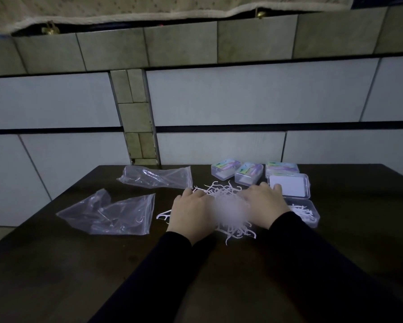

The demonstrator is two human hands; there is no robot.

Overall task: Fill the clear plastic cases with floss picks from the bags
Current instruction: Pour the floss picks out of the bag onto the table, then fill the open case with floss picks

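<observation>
Floss picks (221, 191) lie heaped on the worktop (79, 264) between our left hand (191, 212) and right hand (263, 202), both flat with fingers relaxed, holding nothing. Just beyond our right fingers (276, 188) sits an open clear case (289, 186); two empty bags (109, 212) lie outside our left fingers.

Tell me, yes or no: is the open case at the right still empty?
No: the open case beside the right hand already holds white floss picks.
</observation>
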